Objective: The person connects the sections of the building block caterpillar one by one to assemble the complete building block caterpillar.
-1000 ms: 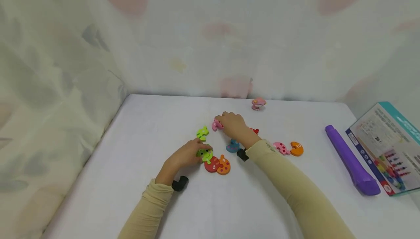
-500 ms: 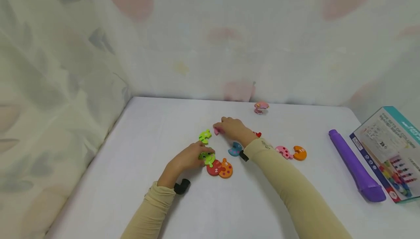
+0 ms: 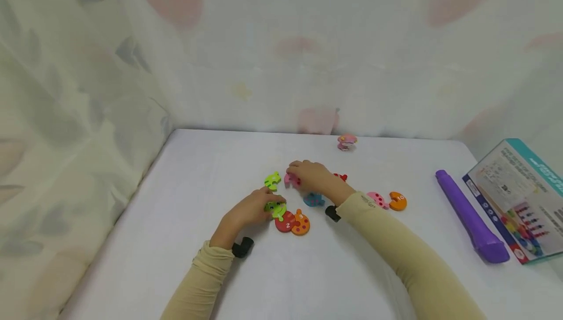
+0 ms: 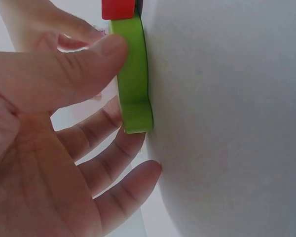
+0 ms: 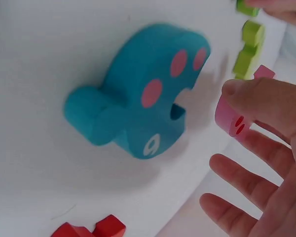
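Note:
My left hand [image 3: 251, 207] pinches a green smiling-face puzzle piece [image 3: 276, 209] between thumb and fingers; in the left wrist view the thumb presses the green piece's [image 4: 133, 74] edge. Joined to it are a red piece numbered 2 [image 3: 285, 222] and an orange dotted piece [image 3: 301, 224]. Further back, my right hand [image 3: 313, 174] pinches a pink puzzle piece with red dots [image 5: 227, 116], other fingers spread apart. A light green piece [image 3: 272, 180] lies just left of the pink one. Beneath the right wrist sits a blue piece with pink dots [image 5: 153, 74].
Right of the hands lie a red piece [image 3: 341, 177], a pink piece [image 3: 377, 200] and an orange piece numbered 10 [image 3: 398, 201]. A small pink figure [image 3: 347, 142] stands at the back. A purple tapered object [image 3: 470, 217] and a box [image 3: 519, 198] are far right.
My right hand has come slightly nearer to me with the pink piece, turning so more of it shows. The left hand stays on the green face piece.

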Action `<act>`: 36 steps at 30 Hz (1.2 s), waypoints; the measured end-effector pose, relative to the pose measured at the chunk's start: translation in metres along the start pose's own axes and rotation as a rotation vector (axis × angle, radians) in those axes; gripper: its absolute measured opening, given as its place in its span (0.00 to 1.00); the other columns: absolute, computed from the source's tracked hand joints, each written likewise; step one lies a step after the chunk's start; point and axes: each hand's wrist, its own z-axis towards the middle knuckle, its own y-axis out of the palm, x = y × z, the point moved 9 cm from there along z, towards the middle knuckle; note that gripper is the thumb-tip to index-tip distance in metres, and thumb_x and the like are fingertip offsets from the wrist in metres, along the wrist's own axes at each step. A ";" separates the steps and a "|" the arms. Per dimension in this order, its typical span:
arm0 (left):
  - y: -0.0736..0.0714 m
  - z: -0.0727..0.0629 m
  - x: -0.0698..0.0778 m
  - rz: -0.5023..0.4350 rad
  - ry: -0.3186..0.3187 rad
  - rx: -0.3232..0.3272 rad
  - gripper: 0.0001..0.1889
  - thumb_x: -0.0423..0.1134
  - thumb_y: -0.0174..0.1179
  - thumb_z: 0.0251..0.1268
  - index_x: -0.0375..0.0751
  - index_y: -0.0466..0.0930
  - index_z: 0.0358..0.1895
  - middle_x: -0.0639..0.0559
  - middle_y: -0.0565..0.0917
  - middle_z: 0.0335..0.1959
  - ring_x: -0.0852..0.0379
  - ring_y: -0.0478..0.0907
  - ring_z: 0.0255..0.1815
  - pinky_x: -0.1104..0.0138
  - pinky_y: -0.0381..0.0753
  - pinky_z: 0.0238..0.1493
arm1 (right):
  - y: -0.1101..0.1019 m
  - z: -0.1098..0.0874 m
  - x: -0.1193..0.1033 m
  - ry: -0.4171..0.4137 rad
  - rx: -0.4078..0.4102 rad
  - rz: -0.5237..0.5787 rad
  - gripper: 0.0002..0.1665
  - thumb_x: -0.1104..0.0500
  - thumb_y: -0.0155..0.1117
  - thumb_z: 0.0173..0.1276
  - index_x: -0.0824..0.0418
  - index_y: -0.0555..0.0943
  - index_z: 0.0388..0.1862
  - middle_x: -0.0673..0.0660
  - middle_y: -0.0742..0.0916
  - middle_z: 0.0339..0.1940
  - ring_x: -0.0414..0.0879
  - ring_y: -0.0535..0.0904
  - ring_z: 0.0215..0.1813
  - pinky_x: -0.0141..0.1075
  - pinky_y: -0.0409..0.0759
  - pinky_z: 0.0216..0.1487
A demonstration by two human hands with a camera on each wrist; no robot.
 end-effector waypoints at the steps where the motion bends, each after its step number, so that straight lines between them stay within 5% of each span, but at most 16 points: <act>1: 0.000 0.000 0.000 0.000 -0.003 -0.001 0.23 0.30 0.64 0.53 0.52 0.79 0.54 0.50 0.73 0.46 0.53 0.70 0.47 0.60 0.72 0.50 | -0.001 -0.004 -0.002 -0.006 0.000 0.010 0.31 0.53 0.65 0.60 0.51 0.71 0.63 0.51 0.73 0.63 0.49 0.70 0.58 0.46 0.72 0.54; 13: -0.002 0.000 -0.001 0.011 -0.005 0.006 0.22 0.29 0.63 0.53 0.50 0.79 0.54 0.50 0.73 0.45 0.53 0.70 0.46 0.59 0.71 0.49 | -0.001 -0.050 -0.033 -0.197 0.047 0.026 0.29 0.54 0.68 0.57 0.51 0.74 0.59 0.51 0.76 0.56 0.45 0.74 0.53 0.37 0.77 0.47; 20: -0.002 -0.002 0.002 -0.001 0.012 0.006 0.22 0.29 0.63 0.53 0.48 0.79 0.53 0.47 0.73 0.47 0.51 0.70 0.47 0.58 0.71 0.51 | 0.007 -0.062 -0.040 -0.218 0.026 0.116 0.29 0.56 0.66 0.59 0.54 0.71 0.60 0.53 0.73 0.58 0.44 0.78 0.44 0.33 0.78 0.45; 28: -0.004 0.000 0.002 0.007 -0.001 0.008 0.23 0.30 0.62 0.54 0.50 0.79 0.55 0.50 0.73 0.44 0.54 0.70 0.45 0.61 0.72 0.48 | 0.015 -0.067 -0.039 -0.188 0.007 0.107 0.30 0.60 0.66 0.59 0.56 0.71 0.61 0.54 0.73 0.60 0.45 0.77 0.50 0.34 0.77 0.48; 36: -0.002 -0.002 0.002 -0.013 -0.014 -0.003 0.23 0.29 0.62 0.54 0.50 0.79 0.55 0.49 0.73 0.45 0.52 0.70 0.47 0.58 0.72 0.50 | 0.023 -0.068 -0.032 -0.130 0.012 0.049 0.30 0.54 0.66 0.60 0.53 0.72 0.61 0.53 0.74 0.59 0.44 0.76 0.50 0.35 0.79 0.43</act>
